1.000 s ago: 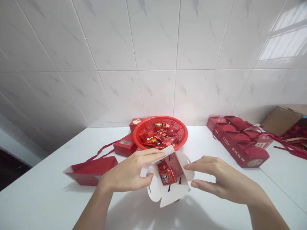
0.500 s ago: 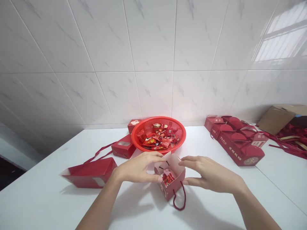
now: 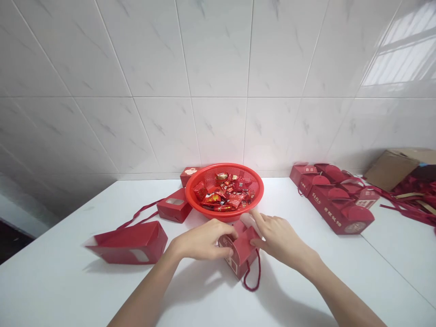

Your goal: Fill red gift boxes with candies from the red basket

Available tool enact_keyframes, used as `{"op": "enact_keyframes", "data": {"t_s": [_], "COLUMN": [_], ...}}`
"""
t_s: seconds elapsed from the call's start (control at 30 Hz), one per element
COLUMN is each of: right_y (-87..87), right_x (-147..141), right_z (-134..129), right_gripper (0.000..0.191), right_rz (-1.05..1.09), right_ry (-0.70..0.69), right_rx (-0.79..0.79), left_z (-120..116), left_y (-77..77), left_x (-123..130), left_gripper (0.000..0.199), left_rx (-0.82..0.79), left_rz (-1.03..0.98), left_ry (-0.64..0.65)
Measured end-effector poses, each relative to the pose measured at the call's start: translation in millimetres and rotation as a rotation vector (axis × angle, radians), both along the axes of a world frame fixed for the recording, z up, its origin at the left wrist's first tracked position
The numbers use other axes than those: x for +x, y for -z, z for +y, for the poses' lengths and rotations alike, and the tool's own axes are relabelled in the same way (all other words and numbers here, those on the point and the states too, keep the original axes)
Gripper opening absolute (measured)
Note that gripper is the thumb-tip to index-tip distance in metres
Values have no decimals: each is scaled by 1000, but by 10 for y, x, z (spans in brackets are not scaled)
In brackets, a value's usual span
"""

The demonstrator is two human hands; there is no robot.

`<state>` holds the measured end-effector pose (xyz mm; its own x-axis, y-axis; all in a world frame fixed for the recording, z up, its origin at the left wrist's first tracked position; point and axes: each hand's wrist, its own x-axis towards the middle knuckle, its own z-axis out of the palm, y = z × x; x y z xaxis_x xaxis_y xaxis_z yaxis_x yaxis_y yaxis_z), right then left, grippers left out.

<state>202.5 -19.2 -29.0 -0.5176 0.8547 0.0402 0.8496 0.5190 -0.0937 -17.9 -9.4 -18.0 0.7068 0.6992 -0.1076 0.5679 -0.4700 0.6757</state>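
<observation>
A small red candy box (image 3: pixel 238 263) with a dark red cord handle (image 3: pixel 252 287) stands on the white table in front of me. One of its top flaps is folded over, so the sweets inside are hidden. My left hand (image 3: pixel 208 240) pinches the box's left edge between thumb and fingers. On the other side, my right hand (image 3: pixel 272 234) has its thumb on the folded flap and its fingers at a raised pale flap behind. Just beyond the box is a red plastic basket (image 3: pixel 225 217) holding wrapped sweets (image 3: pixel 231 195).
At the left lie an open red box (image 3: pixel 136 245) and another red box (image 3: pixel 175 206) with a ribbon. A small red box (image 3: pixel 188 175) sits behind the basket. Several closed red boxes (image 3: pixel 335 204) stand at the right, near a cardboard box (image 3: pixel 391 170) and ribbons (image 3: pixel 415 200). A tiled wall (image 3: pixel 218 68) rises behind.
The flap now lies folded over the box's opening, covering the sweets seen before. My right hand has moved left and closed onto the flaps, and my left hand has closed on the left edge.
</observation>
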Motion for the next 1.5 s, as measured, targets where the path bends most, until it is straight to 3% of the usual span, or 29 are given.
{"op": "enact_keyframes", "data": {"t_s": [0.17,0.37,0.47,0.57,0.63,0.8,0.93,1.03,1.17,1.33,1.5], "right_y": [6,-4,-16,-37,-61,-94,74,323,543,364,174], "right_x": [-27,-13,5,49,101,310,478,541,581,587,475], "right_z": [6,-23,-42,-37,-20,28,20,-16,-73,-135,-157], "right_gripper": [36,15,7,11,14,26,30,25,31,39,34], "right_rz": [16,37,34,70,101,86,78,224,626,1151,1346], "right_ry": [50,-131,-229,-257,-271,-126,-10,-1,15,52,17], "right_rx": [-53,-82,-96,-133,-156,-158,-263,-470,-717,-852,-780], "left_z": [21,-5,-7,7,21,7,-74,-124,-128,-109,-72], "left_y": [4,60,64,70,82,108,146,203,271,303,332], "left_x": [28,103,125,129,122,131,229,319,388,389,355], "left_gripper": [32,45,41,26,26,24,22,26,35,50,50], "left_rx": [23,25,44,46,45,45,9,-2,-34,-85,-80], "left_rz": [67,19,-1,10,20,44,92,98,81,63,36], "left_ry": [-113,-152,-116,-23,8,-40,-148,-227,-274,-326,-350]}}
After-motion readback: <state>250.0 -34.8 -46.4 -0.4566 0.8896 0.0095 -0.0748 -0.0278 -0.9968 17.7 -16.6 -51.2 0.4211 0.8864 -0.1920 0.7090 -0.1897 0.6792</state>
